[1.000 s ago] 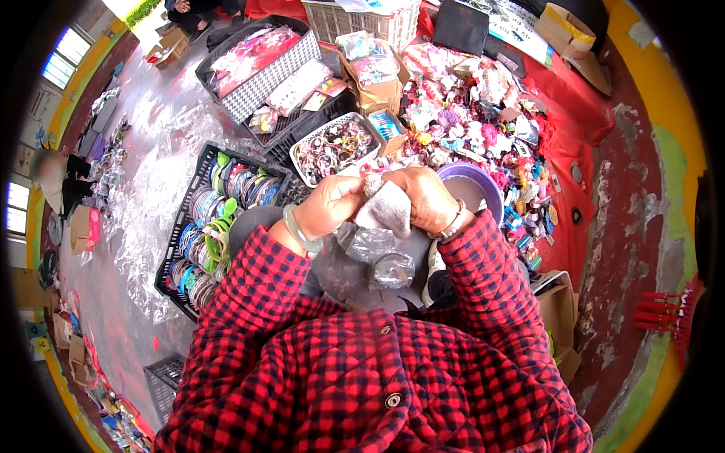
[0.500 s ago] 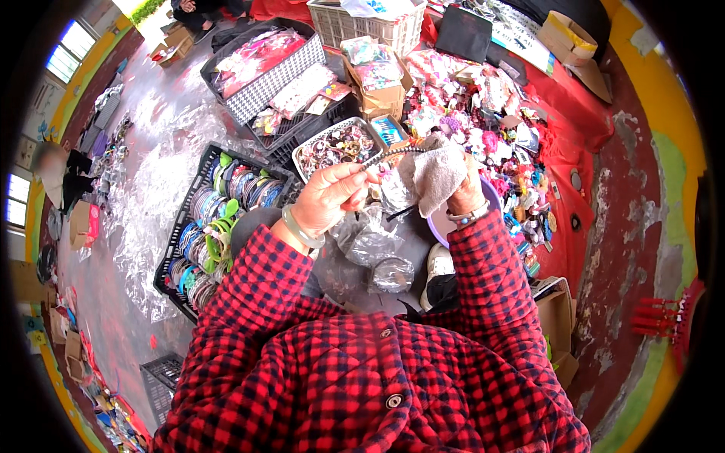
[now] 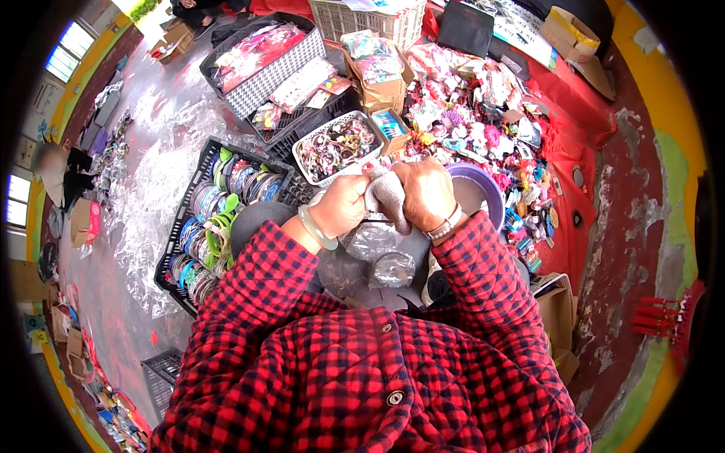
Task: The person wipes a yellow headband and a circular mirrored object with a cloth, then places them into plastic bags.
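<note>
Cloth (image 3: 387,198), grey n fuzzy, is bunched just above ctr frame, btwn both fists. L hand (image 3: 340,208) has fingers curled tight on its left side, R hand (image 3: 430,195) is closed on the other. Can't tell if smth's wrapped inside tho. Progress: looks mid-job imo, cloth not put down yet. Black plastic crate (image 3: 180,220) left of ctr has rows of thin multicolour hoop-like bands (image 3: 245,181) standing in it, prob sorted, idk if done or waiting. Round purple plastic basin (image 3: 497,195) sits right of ctr, near R hand. Big mixed pile of bright small accessories (image 3: 483,128), upper right, looks unsorted, so maybe lots left.
</note>
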Tool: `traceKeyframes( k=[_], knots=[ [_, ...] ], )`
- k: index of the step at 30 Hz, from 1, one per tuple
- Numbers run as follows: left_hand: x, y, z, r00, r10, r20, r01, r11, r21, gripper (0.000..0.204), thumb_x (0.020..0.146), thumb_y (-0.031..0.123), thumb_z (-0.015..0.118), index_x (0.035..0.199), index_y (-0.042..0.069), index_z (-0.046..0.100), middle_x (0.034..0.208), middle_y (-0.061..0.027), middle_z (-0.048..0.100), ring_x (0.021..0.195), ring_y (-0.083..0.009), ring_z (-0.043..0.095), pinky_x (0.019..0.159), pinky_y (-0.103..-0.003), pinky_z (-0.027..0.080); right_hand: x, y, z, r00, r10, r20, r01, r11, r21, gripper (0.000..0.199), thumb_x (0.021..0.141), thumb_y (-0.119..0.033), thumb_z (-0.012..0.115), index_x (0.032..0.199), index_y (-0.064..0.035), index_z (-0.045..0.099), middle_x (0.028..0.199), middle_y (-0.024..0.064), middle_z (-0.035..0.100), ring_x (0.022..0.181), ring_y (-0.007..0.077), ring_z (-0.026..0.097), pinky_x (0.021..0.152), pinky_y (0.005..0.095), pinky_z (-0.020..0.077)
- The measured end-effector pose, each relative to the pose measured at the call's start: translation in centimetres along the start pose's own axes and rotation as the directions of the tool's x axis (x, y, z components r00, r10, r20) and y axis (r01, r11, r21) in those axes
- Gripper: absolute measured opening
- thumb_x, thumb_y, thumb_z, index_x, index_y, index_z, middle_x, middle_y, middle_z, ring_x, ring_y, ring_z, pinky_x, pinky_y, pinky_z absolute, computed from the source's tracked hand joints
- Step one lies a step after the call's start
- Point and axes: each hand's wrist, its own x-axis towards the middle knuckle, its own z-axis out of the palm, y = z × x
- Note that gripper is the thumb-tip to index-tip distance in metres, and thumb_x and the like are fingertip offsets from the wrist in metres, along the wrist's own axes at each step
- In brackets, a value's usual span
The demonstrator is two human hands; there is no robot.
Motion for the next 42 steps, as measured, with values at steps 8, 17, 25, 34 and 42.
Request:
traceKeyframes(
  k=[8, 17, 25, 34, 42],
  knots=[
    [0.5, 3.8, -1.2, 0.998, 0.002, -0.061, -0.002, 1.000, -0.002, 0.015, 0.089, 0.007, 0.048, 0.093, -0.003, 0.057, 0.077, -0.0044, 0.059, 0.059, -0.0067, 0.046, 0.053, -0.020, 0.038, -0.5, 4.9, -1.3, 0.999, 0.029, 0.044, -0.051, 0.736, 0.675, 0.028, 0.075, -0.032, 0.060, 0.081, -0.0045, 0.062, 0.070, 0.0080, 0.062, 0.061, 0.0159, 0.057, 0.057, 0.0288, 0.0441],
    [0.3, 3.0, -1.2, 0.988, 0.133, -0.080, -0.126, 0.988, 0.090, 0.013, 0.088, 0.005, 0.048, 0.095, -0.002, 0.056, 0.070, -0.0034, 0.055, 0.057, -0.0084, 0.050, 0.052, -0.022, 0.042, -0.9, 5.0, -0.5, 0.986, -0.067, 0.153, -0.080, 0.613, 0.786, 0.026, 0.082, -0.028, 0.055, 0.087, -0.0028, 0.059, 0.074, 0.0067, 0.059, 0.069, 0.0140, 0.053, 0.064, 0.0294, 0.0432],
    [0.4, 3.6, -1.2, 0.989, 0.131, -0.065, -0.114, 0.968, 0.223, 0.011, 0.086, 0.001, 0.048, 0.093, -0.002, 0.056, 0.065, -0.0049, 0.054, 0.054, -0.0105, 0.050, 0.049, -0.023, 0.041, -0.3, 3.1, -1.9, 0.984, -0.047, 0.169, -0.068, 0.785, 0.615, 0.017, 0.078, -0.017, 0.055, 0.086, -0.0025, 0.058, 0.077, 0.0144, 0.060, 0.069, 0.0248, 0.058, 0.064, 0.0324, 0.0444],
    [0.7, 2.2, -0.1, 0.999, 0.029, 0.025, -0.035, 0.953, 0.300, 0.015, 0.083, 0.004, 0.050, 0.096, 0.000, 0.056, 0.078, -0.0099, 0.060, 0.068, -0.0188, 0.057, 0.064, -0.029, 0.046, -0.2, 2.3, -0.6, 0.983, -0.040, 0.177, -0.037, 0.910, 0.413, 0.013, 0.069, -0.013, 0.062, 0.081, -0.0076, 0.063, 0.069, 0.0137, 0.060, 0.061, 0.0270, 0.059, 0.057, 0.0317, 0.0458],
    [0.6, 4.3, -2.3, 0.966, -0.248, 0.068, 0.255, 0.954, -0.158, 0.016, 0.088, 0.008, 0.048, 0.098, -0.002, 0.056, 0.069, -0.0014, 0.054, 0.061, -0.0049, 0.047, 0.054, -0.019, 0.037, -0.4, 5.1, -1.8, 0.995, -0.041, -0.089, 0.083, 0.840, 0.537, 0.014, 0.076, -0.017, 0.058, 0.087, -0.0081, 0.060, 0.074, 0.0089, 0.061, 0.066, 0.0246, 0.060, 0.059, 0.0304, 0.0466]
  ],
)
